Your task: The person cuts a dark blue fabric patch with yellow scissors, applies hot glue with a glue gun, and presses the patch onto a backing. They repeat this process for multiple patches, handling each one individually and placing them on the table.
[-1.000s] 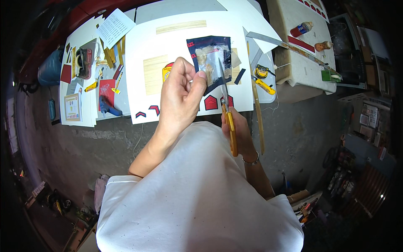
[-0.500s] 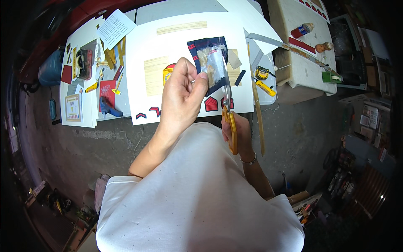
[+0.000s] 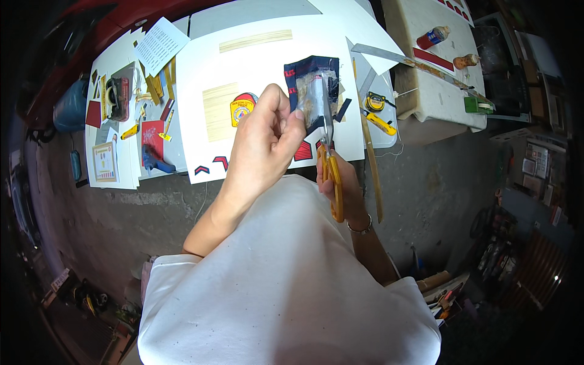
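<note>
A dark blue fabric patch [image 3: 307, 85] with red marks and a greyish, rough backing is pinched between thumb and fingers of my left hand [image 3: 264, 134]. My right hand [image 3: 345, 185] grips scissors [image 3: 333, 182] by their orange-yellow handles. The blades point away from me and lie along the patch's right part; whether they are parted is hard to see. Behind the left hand, a yellow and red emblem patch [image 3: 243, 109] lies on a white board [image 3: 201, 61]. Red and navy chevron patches [image 3: 220, 162] sit along the board's near edge, some partly hidden by my hands.
Right of the board are a tape measure [image 3: 375, 102], a yellow cutter [image 3: 382, 124] and a long metal ruler [image 3: 389, 56]. On the left lie a blue glue gun [image 3: 159, 163] and a framed certificate [image 3: 106, 162]. A covered side table [image 3: 435, 91] holds a bottle [image 3: 433, 38].
The patch has shifted slightly right and tilted, with the left hand moving right along with it. The scissors stay at its right part. The emblem patch shows more fully.
</note>
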`<control>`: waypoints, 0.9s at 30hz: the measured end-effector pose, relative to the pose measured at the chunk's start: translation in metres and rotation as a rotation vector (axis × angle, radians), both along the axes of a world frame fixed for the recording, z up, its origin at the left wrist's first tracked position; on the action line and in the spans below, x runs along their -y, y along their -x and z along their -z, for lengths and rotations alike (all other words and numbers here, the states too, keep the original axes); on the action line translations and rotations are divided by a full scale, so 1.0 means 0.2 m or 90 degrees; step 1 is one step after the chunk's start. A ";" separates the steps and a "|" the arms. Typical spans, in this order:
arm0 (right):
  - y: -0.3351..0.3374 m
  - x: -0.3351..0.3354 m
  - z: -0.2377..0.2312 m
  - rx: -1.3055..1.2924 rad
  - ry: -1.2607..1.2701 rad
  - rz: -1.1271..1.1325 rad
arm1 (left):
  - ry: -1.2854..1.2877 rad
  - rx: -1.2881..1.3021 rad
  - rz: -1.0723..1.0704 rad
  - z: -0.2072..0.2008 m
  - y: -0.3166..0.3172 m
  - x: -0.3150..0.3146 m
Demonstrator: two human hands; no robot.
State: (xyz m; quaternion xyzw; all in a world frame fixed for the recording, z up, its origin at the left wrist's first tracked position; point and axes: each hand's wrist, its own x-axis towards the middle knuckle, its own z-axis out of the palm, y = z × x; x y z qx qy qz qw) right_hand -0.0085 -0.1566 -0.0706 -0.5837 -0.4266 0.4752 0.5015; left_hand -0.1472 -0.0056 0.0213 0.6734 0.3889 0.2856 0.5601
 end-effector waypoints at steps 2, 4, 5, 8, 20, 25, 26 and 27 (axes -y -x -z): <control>0.00 0.00 0.00 0.038 0.007 0.012 | 0.007 0.012 -0.004 0.01 0.00 0.00; 0.01 0.00 -0.01 0.000 0.053 0.033 | 0.017 0.021 -0.006 0.02 -0.01 -0.01; 0.01 0.01 -0.01 -0.018 0.075 0.044 | 0.023 0.023 -0.006 0.02 -0.01 -0.01; 0.03 0.02 -0.01 -0.025 0.079 0.067 | 0.018 0.049 -0.014 0.04 -0.02 -0.02; -0.01 -0.04 0.01 -0.041 -0.046 0.007 | -0.006 -0.043 0.061 0.01 0.02 -0.02; 0.04 -0.04 -0.03 -0.033 0.048 0.077 | 0.061 0.068 0.032 0.04 0.04 -0.03; 0.05 -0.03 -0.03 -0.041 0.064 0.092 | 0.087 0.088 0.036 0.04 0.05 -0.03; 0.05 -0.03 -0.03 -0.028 0.068 0.100 | 0.134 0.083 0.032 0.04 0.05 -0.04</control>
